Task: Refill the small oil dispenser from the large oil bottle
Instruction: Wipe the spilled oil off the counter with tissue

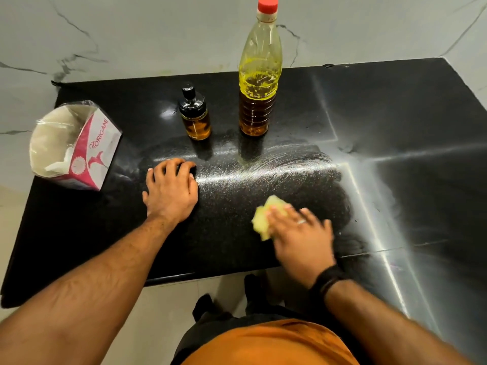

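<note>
Furthest left of my hands I see the tissue pack point(76, 146), lying open on the black counter point(395, 106), well apart from either grip; only a few white tissues show inside its torn wrapper. My left hand point(171, 188) rests palm down on the counter, its fingers curled over something dark at the fingertips; I cannot tell what it is or whether the hand holds it. Just beyond that hand stands the small oil dispenser point(195, 114), black cap on, amber oil inside. To its right, beyond and between my 2 hands, stands the large oil bottle point(259, 72), red cap on, roughly half full. My right hand point(300, 233), blurred, presses a yellow cloth point(263, 219) to the counter with extended fingers; most of the cloth is hidden beneath the palm. Pale wipe streaks curve across the counter beyond it.
</note>
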